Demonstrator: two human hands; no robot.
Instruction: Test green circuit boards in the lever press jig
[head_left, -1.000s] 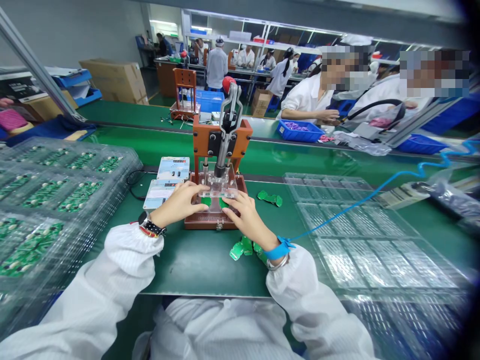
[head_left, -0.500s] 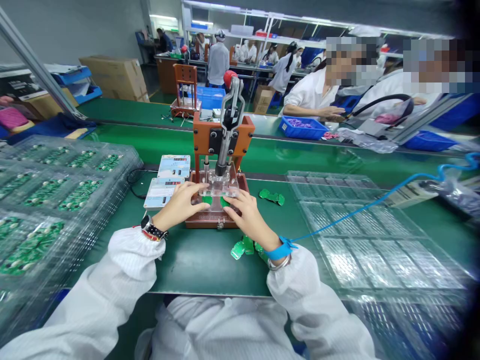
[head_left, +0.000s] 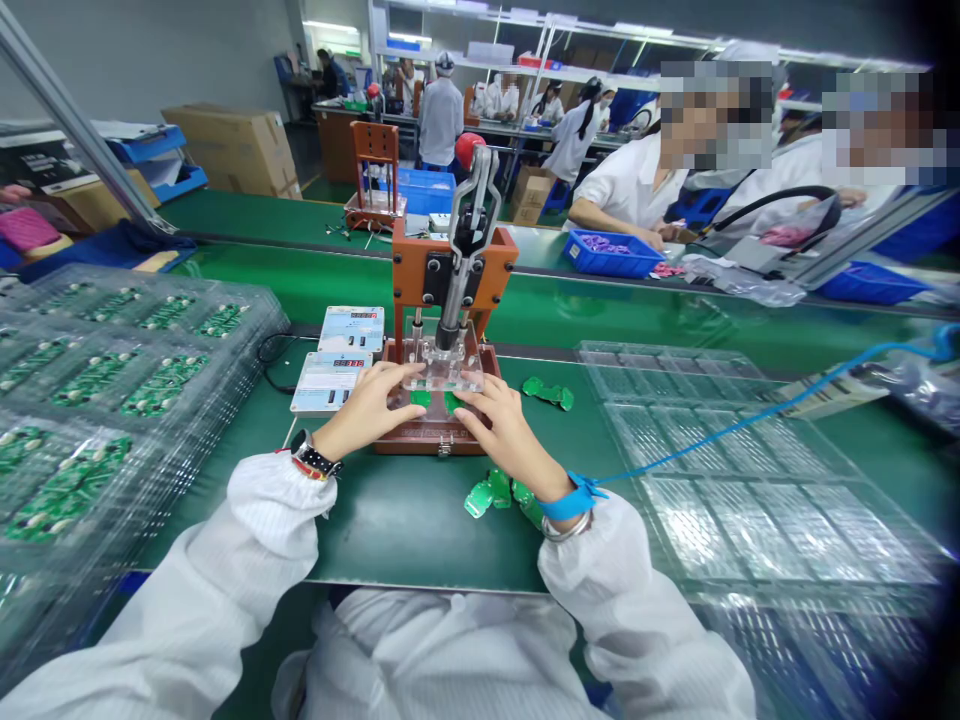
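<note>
- Two small green boards (head_left: 433, 400) lying on the brown press base (head_left: 435, 432), under the clear plate (head_left: 442, 372), middle of the green table (head_left: 405, 530).
- Left hand (head_left: 369, 408) resting on the left board, fingers spread flat, not clenched; grasp itself hard to tell.
- Right hand (head_left: 507, 428) touching the right board with fingertips, likewise flat, no closed grasp visible.
- Orange press (head_left: 454, 265) rising just behind, lever with red knob (head_left: 469, 150) up.
- Two meters (head_left: 339, 358) just left of the press.
- More loose green boards (head_left: 499, 493) near the right wrist, another pair (head_left: 549, 392) right of the base.
- Blue wrist strap (head_left: 570, 497) with blue cord (head_left: 750, 415) running far right.
- Stacked trays of boards (head_left: 112, 380) at left, clear trays (head_left: 735, 470) at right.
- Other people in white coats (head_left: 630, 185) across the far belt.
</note>
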